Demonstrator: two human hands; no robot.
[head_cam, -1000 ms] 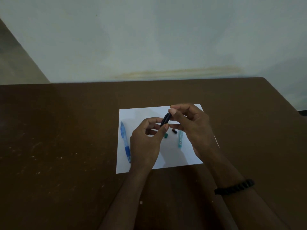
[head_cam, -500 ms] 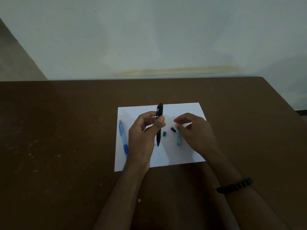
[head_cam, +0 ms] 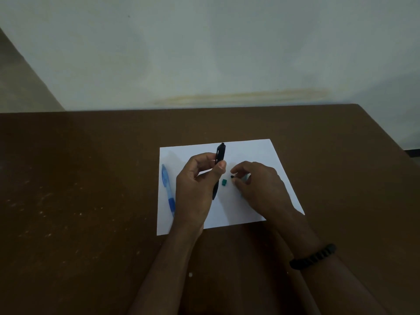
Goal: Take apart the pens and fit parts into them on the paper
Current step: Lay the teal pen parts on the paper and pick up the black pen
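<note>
The left hand (head_cam: 195, 189) pinches the black pen (head_cam: 219, 162) upright above the paper (head_cam: 261, 153), so its end is free, while the right hand (head_cam: 259, 185) pinches a small black part (head_cam: 232, 176) to fit in

black pen (head_cam: 220, 155) upright, blue pen (head_cam: 167, 189) flat — paper (head_cam: 254, 151)

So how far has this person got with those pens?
Partway, it seems. Loose bits already lie on the paper: a small green piece and a small black piece, so something has come apart. In hand: the left hand holds the black pen upright, while the right hand pinches at the black piece. Left: the blue pen lies whole, apparently untouched.
</note>
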